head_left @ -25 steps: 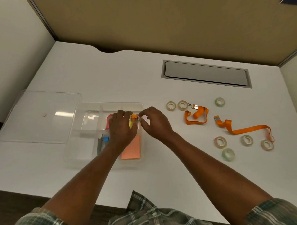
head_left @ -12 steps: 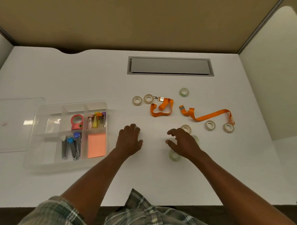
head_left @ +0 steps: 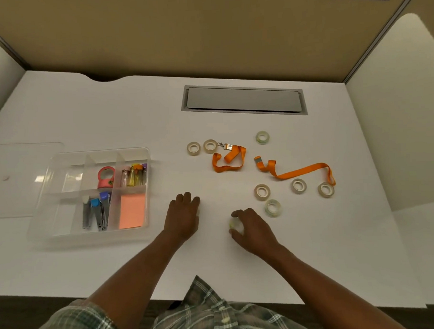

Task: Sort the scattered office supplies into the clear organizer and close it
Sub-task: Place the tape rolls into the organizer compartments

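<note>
Clear tape roll (head_left: 234, 224) pinched by right hand (head_left: 253, 231), left hand (head_left: 183, 215) rests relaxed near the organizer (head_left: 149, 192) rim

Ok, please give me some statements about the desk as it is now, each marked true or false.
1. The right hand grips a tape roll. True.
2. The lid is closed on the clear organizer. False: it lies on the table, left of the organizer.
3. The orange lanyard with the clip and the longer orange lanyard lie outside the organizer. True.
4. The orange sticky notes lie on the table beside the lanyards. False: they are in a near compartment of the organizer.
5. The left hand holds a lanyard. False: it holds nothing and rests on the table.
</note>
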Tool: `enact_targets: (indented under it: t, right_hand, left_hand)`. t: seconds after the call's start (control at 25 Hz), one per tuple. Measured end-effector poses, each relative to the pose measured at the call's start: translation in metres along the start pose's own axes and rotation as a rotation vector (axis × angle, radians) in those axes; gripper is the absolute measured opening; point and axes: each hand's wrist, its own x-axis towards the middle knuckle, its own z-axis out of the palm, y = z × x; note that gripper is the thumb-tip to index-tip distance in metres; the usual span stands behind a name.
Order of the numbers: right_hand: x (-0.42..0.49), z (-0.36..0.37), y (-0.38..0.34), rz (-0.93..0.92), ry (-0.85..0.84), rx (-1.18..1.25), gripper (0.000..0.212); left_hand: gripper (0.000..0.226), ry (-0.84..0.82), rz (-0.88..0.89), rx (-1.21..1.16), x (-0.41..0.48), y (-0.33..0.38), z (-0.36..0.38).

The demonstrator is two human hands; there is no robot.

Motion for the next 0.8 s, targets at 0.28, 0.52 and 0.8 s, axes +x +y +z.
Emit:
enact_targets:
  t: [0.28, 0.52, 0.8]
  right_hand:
    - [0.029, -0.021, -0.065, 0.438, -0.158, 1.127, 0.027]
    - [0.062, -0.011, -0.150, 0.315, -0.254, 1.177, 0.032]
    - [0.119, 0.026, -0.270, 0.030, -0.340, 0.796, 0.032]
  left_hand:
    - [0.038, 0.046, -0.307, -0.772, -0.008, 0.001, -0.041]
    - [0.031, 0.070, -0.540, -1.253, -0.024, -0.050, -0.086]
    - [0.023, 0.257, -0.740, -1.101, -0.053, -0.164, -0.103]
